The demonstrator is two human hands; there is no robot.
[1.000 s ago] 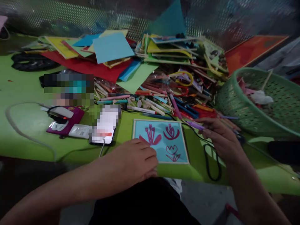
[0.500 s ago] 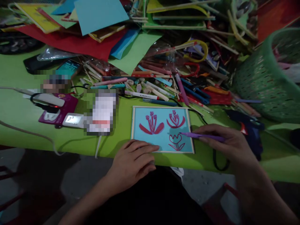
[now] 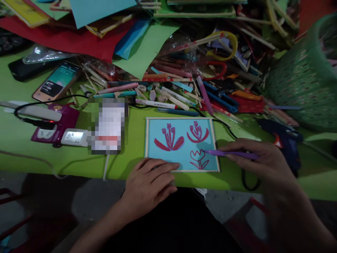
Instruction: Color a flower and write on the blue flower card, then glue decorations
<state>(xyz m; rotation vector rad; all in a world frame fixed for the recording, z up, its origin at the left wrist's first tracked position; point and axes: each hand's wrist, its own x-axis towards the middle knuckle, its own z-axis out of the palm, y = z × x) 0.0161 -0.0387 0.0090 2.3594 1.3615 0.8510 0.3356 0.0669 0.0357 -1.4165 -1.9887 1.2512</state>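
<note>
A light blue card (image 3: 181, 144) with red flower drawings and a pale frame lies at the near edge of the green table (image 3: 31, 154). My left hand (image 3: 149, 182) rests flat on the card's lower left corner, fingers stretched out. My right hand (image 3: 263, 163) pinches a purple pen (image 3: 231, 153) whose tip touches the lower right flower on the card.
Behind the card lies a heap of pens, sticks and coloured paper sheets (image 3: 147, 49). A green mesh basket (image 3: 302, 80) stands at the right. Phones (image 3: 56, 81), a purple device (image 3: 52, 126) and cables lie at the left. A dark glue gun (image 3: 286, 140) sits beside my right hand.
My right hand brought the purple pen from the pile down to the card, and its tip now touches the lower flower. The view tilted down. My left hand stayed on the card's corner.
</note>
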